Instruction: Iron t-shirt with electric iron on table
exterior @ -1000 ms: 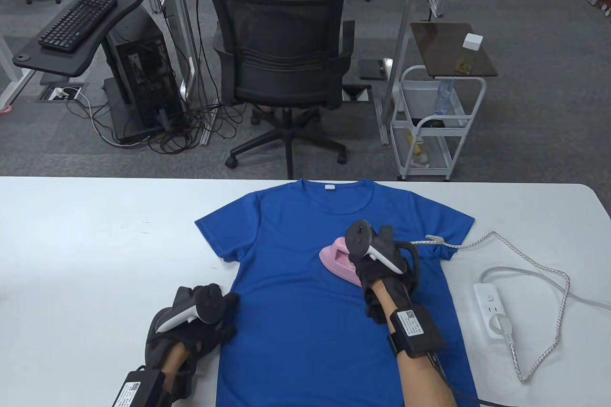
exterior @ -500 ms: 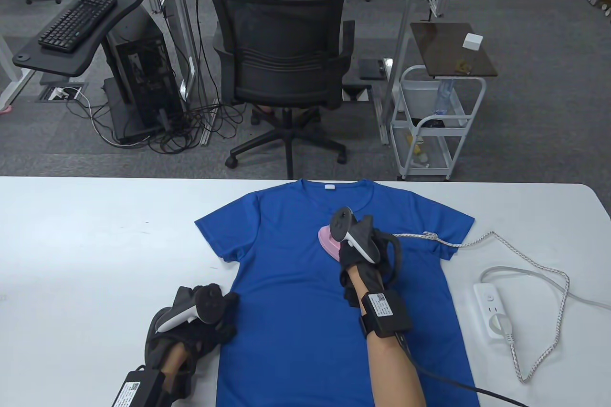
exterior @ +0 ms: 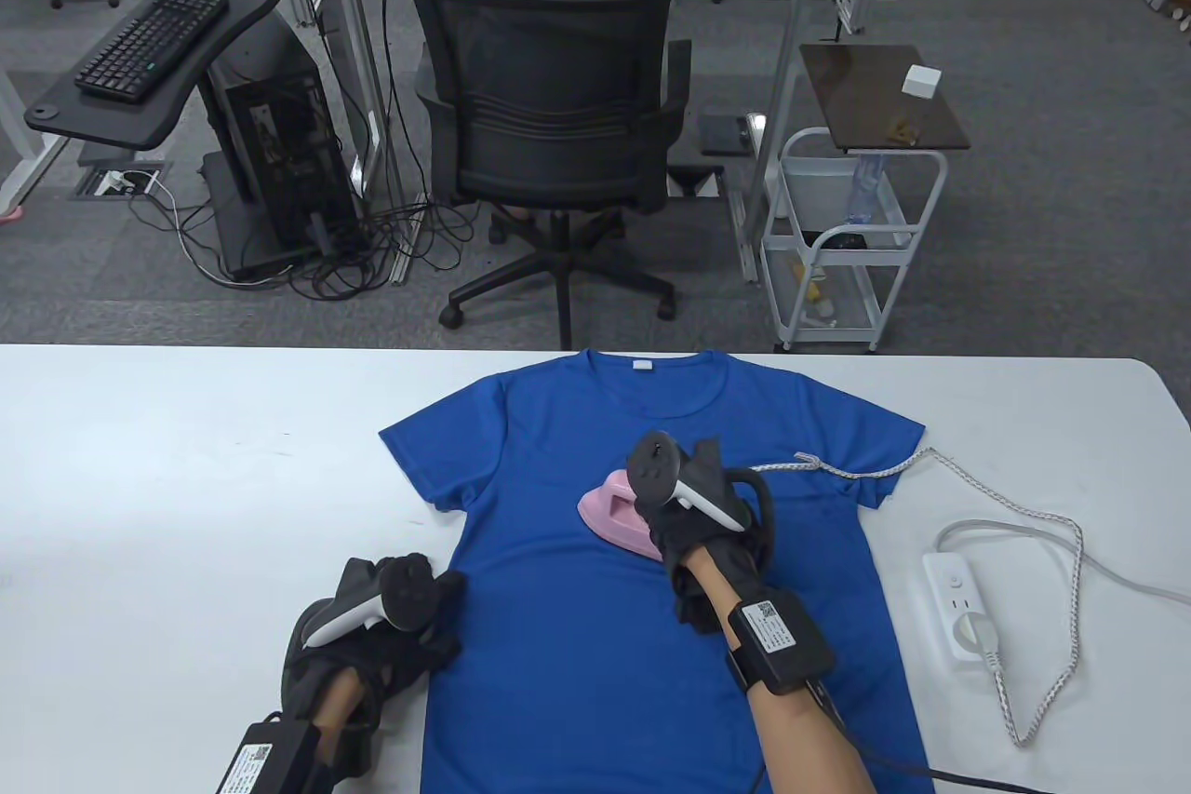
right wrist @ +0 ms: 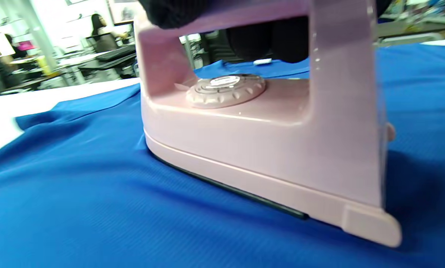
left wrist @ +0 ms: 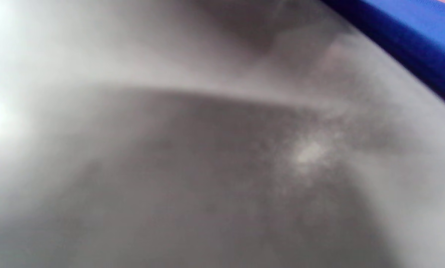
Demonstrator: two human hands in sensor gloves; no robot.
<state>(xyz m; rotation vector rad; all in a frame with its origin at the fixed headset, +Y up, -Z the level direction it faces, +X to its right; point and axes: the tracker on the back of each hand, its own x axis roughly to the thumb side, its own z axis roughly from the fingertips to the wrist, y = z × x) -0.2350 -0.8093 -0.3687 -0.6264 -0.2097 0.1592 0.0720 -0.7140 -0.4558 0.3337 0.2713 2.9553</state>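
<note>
A wide white table [exterior: 186,477] fills the foreground, and spread flat on it is the blue t-shirt [exterior: 595,626], collar pointing away toward the room, sleeves fanned out left and right. On the chest of the shirt, a touch right of centre, sits the pink electric iron [exterior: 614,515], nose aimed left, soleplate down on the fabric; the right wrist view shows it close up, the iron [right wrist: 244,141] flat on blue cloth with a ribbed dial under the handle. The right hand [exterior: 693,510] grips that handle from above, black-gloved fingers [right wrist: 267,39] wrapped round the top bar. The braided white cord [exterior: 1014,487] trails off the shirt's right sleeve, loops across the bare tabletop and runs to a plug in the white power strip [exterior: 963,603] lying near the right edge. Over on the left, the left hand [exterior: 372,636] rests at the shirt's lower left edge, on the table and touching the hem side; whether its fingers pinch the cloth or just lie there I cannot tell, and the left wrist view is a grey blur with only a strip of blue t-shirt [left wrist: 412,33] in the corner. Beyond the table, grey carpet, a black mesh office chair [exterior: 549,133] with a seated person in a grey top facing another desk, a black keyboard [exterior: 149,40] on a stand at left, a white rolling cart [exterior: 856,245] at right.
</note>
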